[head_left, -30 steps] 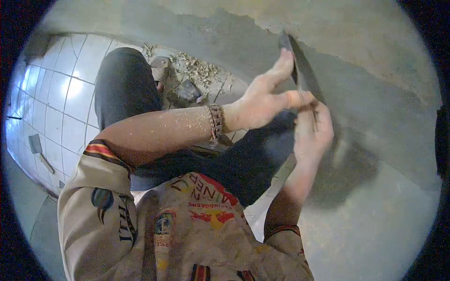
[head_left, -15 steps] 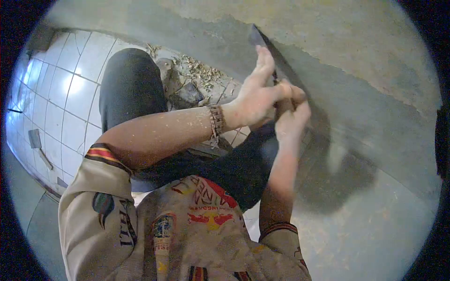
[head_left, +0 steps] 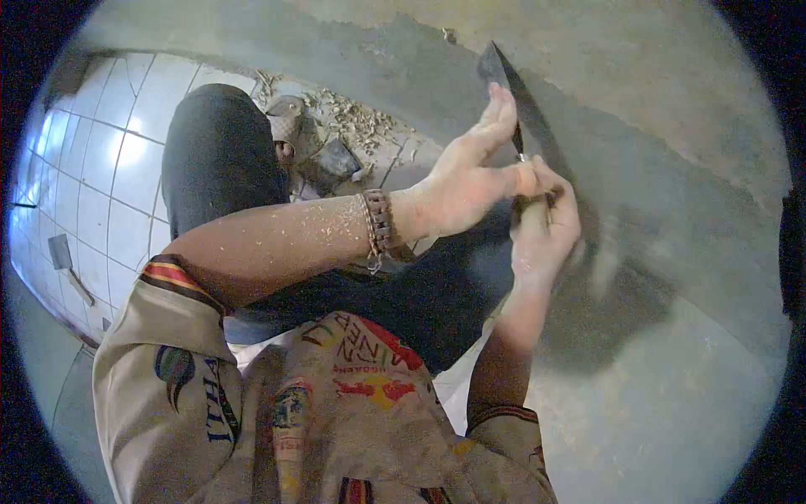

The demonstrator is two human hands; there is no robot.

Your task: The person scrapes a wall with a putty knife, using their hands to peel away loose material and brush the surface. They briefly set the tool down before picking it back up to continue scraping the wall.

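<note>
A knife (head_left: 518,126) with a dark, broad blade points up and away, its tip near the wall. A shiny metal band shows where the blade meets the handle. My right hand (head_left: 546,223) is closed around the handle, which is mostly hidden by the fingers. My left hand (head_left: 466,181) lies alongside with its fingers stretched out flat beside the blade. Its thumb reaches over to the handle, by the right hand's fingers. Wood dust speckles my left forearm, and a brown bracelet (head_left: 379,220) circles that wrist.
Pale wood shavings (head_left: 357,122) lie scattered on the tiled floor by my foot (head_left: 284,149). Close to them is a dark grey block (head_left: 340,161). A tool with a flat head and wooden handle (head_left: 61,252) rests at far left. A worn wall (head_left: 672,109) rises ahead.
Both hands and the knife have shifted a little to the right. The left fingers remain stretched out, and the right hand keeps its hold on the handle.
</note>
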